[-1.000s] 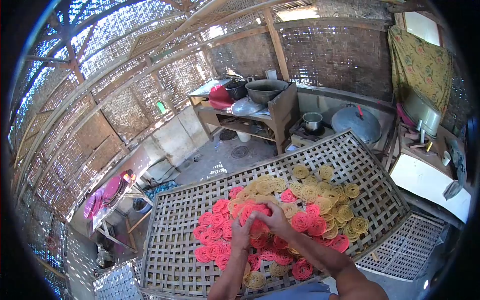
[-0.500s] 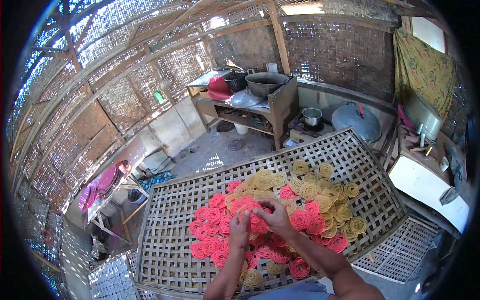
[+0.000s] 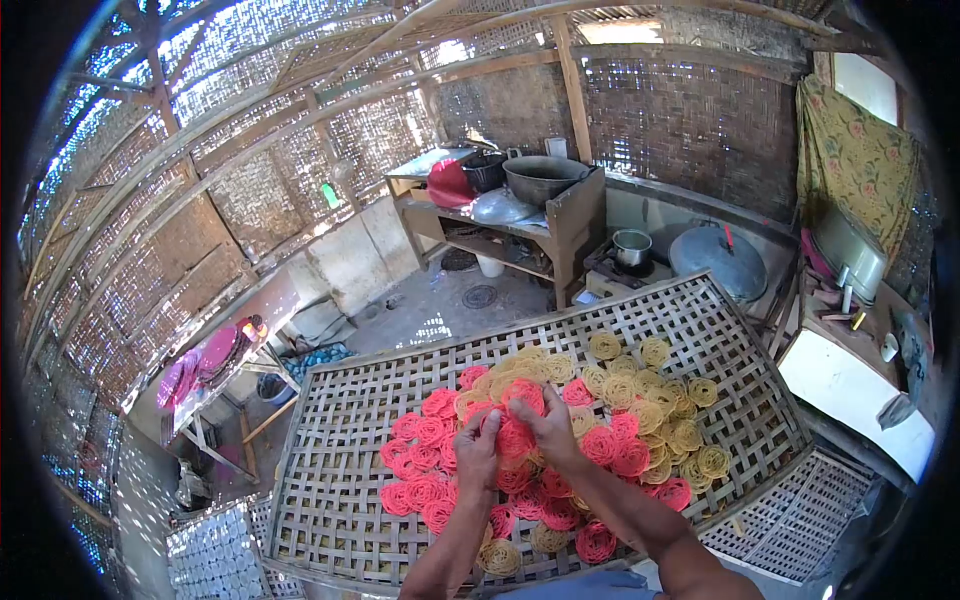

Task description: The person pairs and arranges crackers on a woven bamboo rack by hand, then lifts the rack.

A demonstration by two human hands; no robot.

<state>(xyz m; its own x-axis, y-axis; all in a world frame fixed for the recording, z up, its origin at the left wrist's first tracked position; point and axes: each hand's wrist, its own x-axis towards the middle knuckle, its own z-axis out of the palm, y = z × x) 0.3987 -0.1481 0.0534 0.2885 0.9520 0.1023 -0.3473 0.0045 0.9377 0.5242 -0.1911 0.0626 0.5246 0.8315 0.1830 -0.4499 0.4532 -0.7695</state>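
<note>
My right hand (image 3: 549, 432) is closed on a pink lacy coiled cracker (image 3: 524, 396), its thumb on the near face. Just to the left, my left hand (image 3: 478, 450) is closed, with thumb and fingers at the edge of more pink coils; how many it grips is hidden. Under and around both hands lies a heap of round coils, with pink ones (image 3: 425, 431) mostly at the left and pale yellow ones (image 3: 655, 402) mostly at the right. They lie partly overlapping on a large woven bamboo tray (image 3: 345, 460).
Beyond the tray stands a wooden shelf (image 3: 578, 235) with a large pot (image 3: 540, 178) on top. A small pot (image 3: 632, 247) sits on a stove, beside a big round lid (image 3: 717, 262). A low bench (image 3: 270, 300) is at the left; another woven rack (image 3: 800, 515) lies lower right.
My right hand has shifted slightly, and the pink coil in it now stands higher and faces me. My left hand has moved a little lower. The camera view has tilted slightly.
</note>
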